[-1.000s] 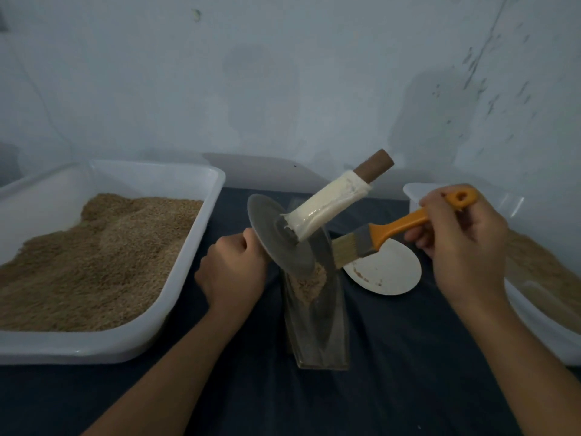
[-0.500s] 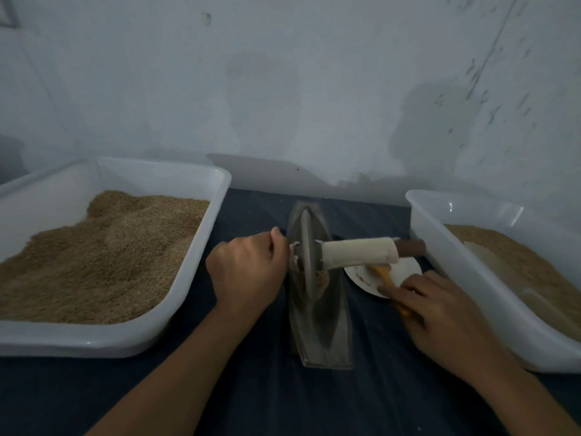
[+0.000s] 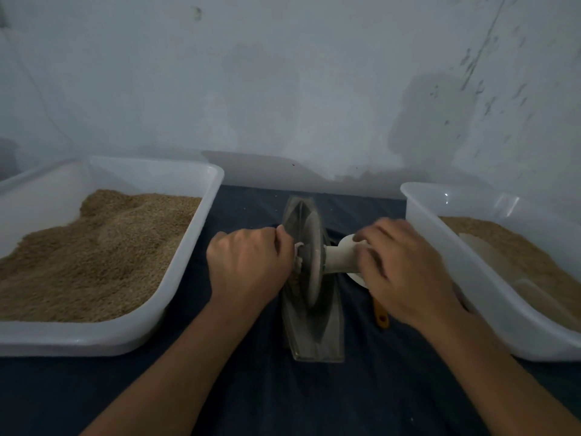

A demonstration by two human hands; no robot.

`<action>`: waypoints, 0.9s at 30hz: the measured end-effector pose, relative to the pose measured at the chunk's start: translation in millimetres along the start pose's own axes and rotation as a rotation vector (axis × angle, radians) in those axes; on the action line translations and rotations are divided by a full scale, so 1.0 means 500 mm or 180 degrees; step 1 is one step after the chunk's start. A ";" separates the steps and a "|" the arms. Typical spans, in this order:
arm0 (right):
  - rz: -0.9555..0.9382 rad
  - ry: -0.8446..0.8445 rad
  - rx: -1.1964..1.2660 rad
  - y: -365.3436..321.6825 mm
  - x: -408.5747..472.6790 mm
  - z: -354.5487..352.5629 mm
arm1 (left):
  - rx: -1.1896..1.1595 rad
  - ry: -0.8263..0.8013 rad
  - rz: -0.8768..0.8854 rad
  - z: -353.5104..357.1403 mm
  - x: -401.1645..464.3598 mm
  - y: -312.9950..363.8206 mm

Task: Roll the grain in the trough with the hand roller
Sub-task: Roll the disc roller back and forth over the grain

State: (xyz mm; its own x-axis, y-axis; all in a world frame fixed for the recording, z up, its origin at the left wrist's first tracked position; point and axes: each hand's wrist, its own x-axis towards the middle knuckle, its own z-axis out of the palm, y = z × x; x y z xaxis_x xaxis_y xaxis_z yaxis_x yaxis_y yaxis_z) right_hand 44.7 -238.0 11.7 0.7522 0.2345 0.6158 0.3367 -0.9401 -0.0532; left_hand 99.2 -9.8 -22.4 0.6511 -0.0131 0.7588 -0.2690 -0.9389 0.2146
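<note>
While both forearms reach forward over the dark surface [image 3: 251, 404], the left hand [image 3: 248, 265] curls its fingers round the left end of the hand roller [image 3: 309, 259], and the right hand [image 3: 405, 269] closes its fingers over the white-wrapped handle on the right end. The roller's disc stands upright on its edge inside the narrow trough [image 3: 314, 335], which lies lengthwise between the hands. A little grain [image 3: 294, 278] is visible in the trough beside the disc. Free surface remains between the trough and each tub. The left tub [image 3: 195, 247] holds a heap of brown grain; the right tub [image 3: 440, 262] holds a lower layer. An orange brush handle [image 3: 381, 316] lies under the right hand.
</note>
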 end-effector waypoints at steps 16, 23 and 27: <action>0.0861 -0.1227 -0.0448 0.069 0.237 0.141 | 0.0464 -0.1199 -0.0378 0.102 0.141 -0.006; 0.0480 -0.0001 -0.0552 -0.019 0.021 0.074 | 0.0905 -0.1060 0.1271 -0.028 0.002 -0.020; 0.0206 0.0229 -0.0634 -0.025 -0.006 0.053 | 0.0812 -0.1315 0.1282 -0.049 -0.002 -0.033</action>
State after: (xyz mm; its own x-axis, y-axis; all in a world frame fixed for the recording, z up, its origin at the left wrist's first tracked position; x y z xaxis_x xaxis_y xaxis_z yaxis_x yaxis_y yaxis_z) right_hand 53.1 -220.6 -10.2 0.7239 0.1607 0.6709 0.1652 -0.9846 0.0576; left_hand 85.8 14.2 -11.7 0.7681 -0.4666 0.4385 -0.4056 -0.8845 -0.2306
